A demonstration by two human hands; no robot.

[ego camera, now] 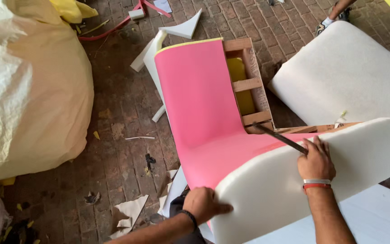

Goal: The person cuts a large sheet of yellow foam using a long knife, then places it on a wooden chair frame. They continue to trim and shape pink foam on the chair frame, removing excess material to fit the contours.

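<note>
We see the left hand (205, 204), fingers spread flat, pressing the white foam slab's (290, 180) near-left corner over the pink foam sheet (199, 99); the right hand (316, 160) grips a long dark blade (278, 137) at its upper edge.

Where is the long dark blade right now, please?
In the head view, right of centre, the long dark blade is held in the right hand, lying across the top edge of the white foam slab, beside the pink foam.
</note>
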